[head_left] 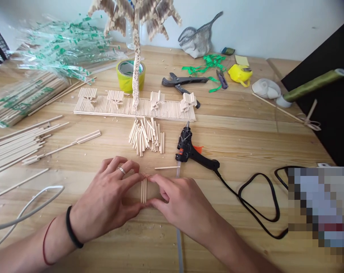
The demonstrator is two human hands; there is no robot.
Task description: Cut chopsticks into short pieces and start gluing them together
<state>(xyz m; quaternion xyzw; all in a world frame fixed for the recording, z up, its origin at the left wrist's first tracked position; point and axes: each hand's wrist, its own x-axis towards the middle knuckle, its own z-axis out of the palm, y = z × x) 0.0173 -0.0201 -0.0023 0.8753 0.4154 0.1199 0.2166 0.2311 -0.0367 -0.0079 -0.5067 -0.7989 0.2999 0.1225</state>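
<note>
Both hands rest on the wooden table near its front edge. My left hand (109, 197) and my right hand (177, 201) meet fingertip to fingertip around a few short wooden sticks (144, 190) lying side by side. Thumbs press the sticks' near ends and forefingers their far ends, squeezing them together. A single loose stick (166, 167) lies just beyond my right hand. A pile of cut sticks (147, 136) lies further back, beside a black glue gun (190, 149).
A stick platform with small stick huts (132, 105) and a stick palm tree (136, 57) stands mid-table. Long sticks (15, 146) and wrapped chopsticks (46, 49) lie left. Yellow tape roll (125, 74), pliers (183, 81), tape measure (240, 72) are behind. Black cord (260, 204) loops right.
</note>
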